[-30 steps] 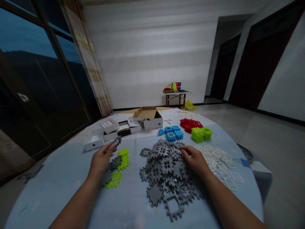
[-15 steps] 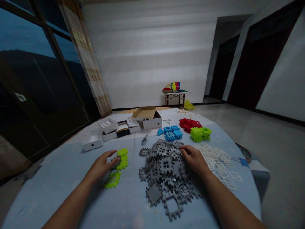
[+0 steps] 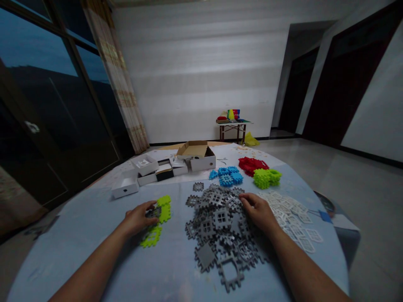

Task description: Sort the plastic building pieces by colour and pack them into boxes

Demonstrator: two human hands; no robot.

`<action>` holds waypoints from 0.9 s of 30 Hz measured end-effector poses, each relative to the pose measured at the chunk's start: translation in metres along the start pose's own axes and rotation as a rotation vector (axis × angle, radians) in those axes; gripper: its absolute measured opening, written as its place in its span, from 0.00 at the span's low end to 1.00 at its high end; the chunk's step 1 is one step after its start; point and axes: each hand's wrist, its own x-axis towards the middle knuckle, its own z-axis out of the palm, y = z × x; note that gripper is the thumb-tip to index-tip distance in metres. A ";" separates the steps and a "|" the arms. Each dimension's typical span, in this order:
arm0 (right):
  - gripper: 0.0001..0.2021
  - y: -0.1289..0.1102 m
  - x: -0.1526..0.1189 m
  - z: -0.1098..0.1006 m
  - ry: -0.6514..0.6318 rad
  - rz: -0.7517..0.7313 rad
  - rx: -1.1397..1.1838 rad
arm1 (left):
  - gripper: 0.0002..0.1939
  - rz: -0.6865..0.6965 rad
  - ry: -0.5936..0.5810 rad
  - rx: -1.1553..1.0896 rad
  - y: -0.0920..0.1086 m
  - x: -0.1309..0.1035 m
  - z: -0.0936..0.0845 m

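My left hand (image 3: 140, 217) curls its thumb and fingers round a dark grey interlocking tile (image 3: 153, 212), which lies on the table. Lime-green toothed tiles (image 3: 165, 209) touch that tile's right side, and another lime-green tile (image 3: 151, 237) lies just below it. My right hand (image 3: 256, 209) rests at the right edge of a heap of grey interlocking tiles (image 3: 222, 218). Its thumb and forefinger are slightly apart, with nothing visible between them. A single grey tile (image 3: 198, 186) lies flat behind the heap.
Blue tiles (image 3: 229, 176), red tiles (image 3: 252, 165) and lime-green tiles (image 3: 266, 178) stand in groups behind the heap. White thin frames (image 3: 294, 216) spread out at the right. Small white boxes (image 3: 126, 187) and a larger open carton (image 3: 203, 162) stand at the back left.
The lone grey tile behind the heap stood tilted and blurred before; now it lies flat, slightly to the right. My left fingers have closed in round the dark grey tile. My right hand has barely moved.
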 end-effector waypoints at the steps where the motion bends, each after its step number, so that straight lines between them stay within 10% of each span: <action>1: 0.14 0.000 0.000 0.000 0.000 0.003 0.000 | 0.35 0.000 0.007 0.004 -0.001 0.000 -0.001; 7: 0.14 -0.001 0.000 0.002 0.007 -0.010 0.002 | 0.36 0.028 0.065 -0.195 0.002 -0.003 -0.007; 15: 0.13 -0.004 0.000 0.001 0.018 -0.017 -0.004 | 0.38 0.154 -0.135 -0.463 0.090 0.006 -0.005; 27: 0.13 -0.005 0.003 0.001 -0.001 -0.030 -0.014 | 0.42 0.249 -0.099 -0.416 0.116 0.082 0.071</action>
